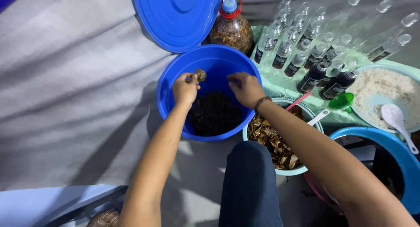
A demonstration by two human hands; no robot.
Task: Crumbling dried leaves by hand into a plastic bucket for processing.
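Observation:
My left hand hovers over a blue bucket and grips a small brown dried clump between its fingertips. My right hand is also over the bucket, its fingers curled near the far rim; what they pinch is hidden. The bottom of the bucket holds dark, almost black dried matter. Just right of the bucket stands a pale basin full of brown dried leaves, partly under my right forearm.
A blue lid leans behind the bucket beside a plastic bottle of brown material. Several clear bottles lie on a green cloth. A plate of white grains with a white spoon, a green funnel and another blue tub sit at the right.

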